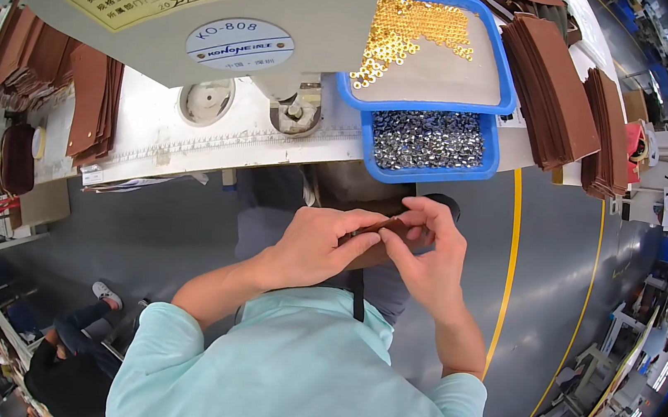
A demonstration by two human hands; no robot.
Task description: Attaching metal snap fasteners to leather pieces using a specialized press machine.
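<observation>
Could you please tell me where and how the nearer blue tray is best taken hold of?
I'd grip the left and right rims of the nearer blue tray, coming from its near side: that end is uncovered, while the farther blue tray overlaps its far end. Keeping it level seems wise, as the silver-coloured pieces look loose.

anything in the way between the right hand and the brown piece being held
Nothing visible stands between them: the thumb of the right hand meets the brown piece, which the left hand also grips. The blue tray of silver parts sits beyond both hands.
</observation>
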